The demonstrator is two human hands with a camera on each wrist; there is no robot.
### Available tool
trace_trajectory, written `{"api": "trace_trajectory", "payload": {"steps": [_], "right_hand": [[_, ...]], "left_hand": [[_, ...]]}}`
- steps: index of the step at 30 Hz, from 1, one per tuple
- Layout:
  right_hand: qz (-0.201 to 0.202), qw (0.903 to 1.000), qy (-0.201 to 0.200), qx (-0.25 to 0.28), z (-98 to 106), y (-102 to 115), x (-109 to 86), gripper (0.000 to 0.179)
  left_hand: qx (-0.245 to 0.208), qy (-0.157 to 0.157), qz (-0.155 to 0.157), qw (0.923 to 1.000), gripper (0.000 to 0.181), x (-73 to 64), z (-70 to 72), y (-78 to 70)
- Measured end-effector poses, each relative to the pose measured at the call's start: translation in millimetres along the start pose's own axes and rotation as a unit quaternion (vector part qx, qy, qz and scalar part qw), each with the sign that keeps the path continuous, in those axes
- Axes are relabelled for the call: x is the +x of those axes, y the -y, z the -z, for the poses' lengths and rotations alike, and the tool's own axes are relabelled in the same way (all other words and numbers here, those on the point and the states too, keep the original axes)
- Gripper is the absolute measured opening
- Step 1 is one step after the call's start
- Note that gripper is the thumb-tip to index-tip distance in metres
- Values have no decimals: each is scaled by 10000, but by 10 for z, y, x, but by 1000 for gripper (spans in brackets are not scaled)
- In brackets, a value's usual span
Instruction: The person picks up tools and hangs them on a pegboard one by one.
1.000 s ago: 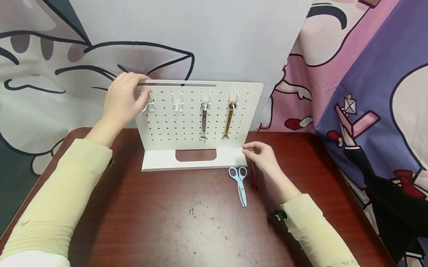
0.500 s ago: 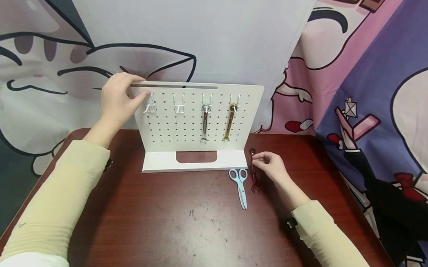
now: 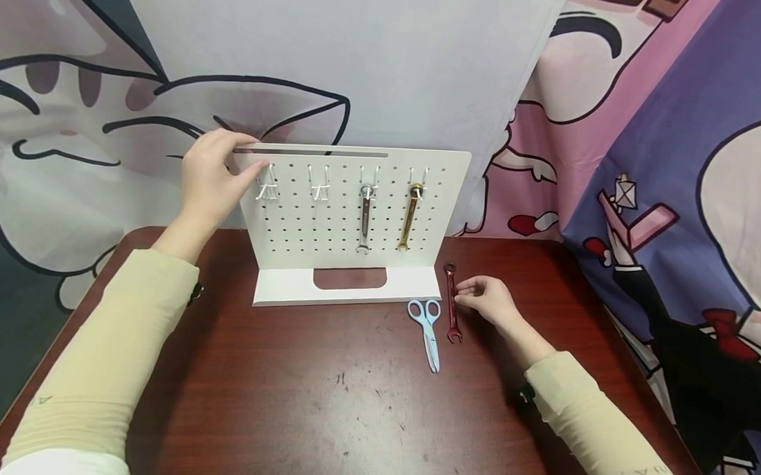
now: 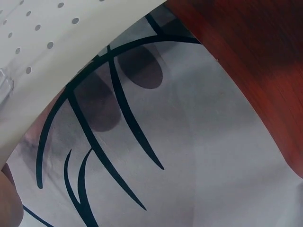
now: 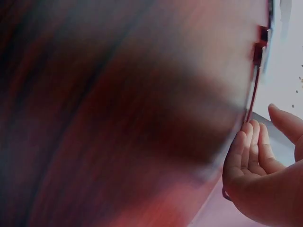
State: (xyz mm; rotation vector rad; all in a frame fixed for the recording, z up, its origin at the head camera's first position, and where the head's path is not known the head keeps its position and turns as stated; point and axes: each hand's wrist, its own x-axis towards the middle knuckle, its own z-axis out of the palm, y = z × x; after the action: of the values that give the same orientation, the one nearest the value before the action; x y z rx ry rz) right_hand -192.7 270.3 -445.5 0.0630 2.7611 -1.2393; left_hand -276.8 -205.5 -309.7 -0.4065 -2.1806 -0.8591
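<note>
My left hand point(image 3: 211, 170) grips the upper left corner of a white pegboard point(image 3: 305, 228), thumb in front and fingers over the top edge. On the board's hooks hang a silver wrench point(image 3: 365, 219) and a gold wrench point(image 3: 409, 221), both upright. A red wrench point(image 3: 451, 303) lies on the table just right of the board's base. Beside it is my right hand point(image 3: 488, 298), its fingertips close to the shaft; whether they touch cannot be told. In the right wrist view, the right thumb point(image 5: 284, 120) stands apart from the loosely bent fingers.
Light blue scissors point(image 3: 425, 333) lie left of the red wrench, handles close to the board's base. Two white hooks point(image 3: 320, 186) on the board's left half bear nothing. Printed cloth point(image 3: 424, 71) hangs behind the brown table point(image 3: 324, 403).
My right hand has moved right, away from the board's base corner, uncovering the red wrench on the table. The left hand stays on the board's corner.
</note>
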Motion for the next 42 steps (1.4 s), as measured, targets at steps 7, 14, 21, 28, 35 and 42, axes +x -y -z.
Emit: {"api": "trace_trajectory", "payload": {"steps": [7,14,21,28,35,42], "right_hand": [[-96,9998,37,-175,-40,-77,63,35],[-77,9988,-112,-469,-90,-106,119,40],[-10,9962,-221,-848,-134,-54,115,42],[48,9955,-331,-888,-138,-37,90,39],[-128,9948,-598,-818,-139,-52,96,33],[-279,9956,-637,-633,-133,-49,98,28]], "left_hand": [[-16,-63,-83,9999,30,-13,-10,3],[-23,-85,-104,9999,30,-23,-15,13],[-44,-104,-95,9999,29,-32,-16,22],[-24,-109,-95,9999,29,-25,-16,24],[43,-96,-54,9999,29,-21,-14,13],[26,-89,-52,9999,29,-27,-28,7]]}}
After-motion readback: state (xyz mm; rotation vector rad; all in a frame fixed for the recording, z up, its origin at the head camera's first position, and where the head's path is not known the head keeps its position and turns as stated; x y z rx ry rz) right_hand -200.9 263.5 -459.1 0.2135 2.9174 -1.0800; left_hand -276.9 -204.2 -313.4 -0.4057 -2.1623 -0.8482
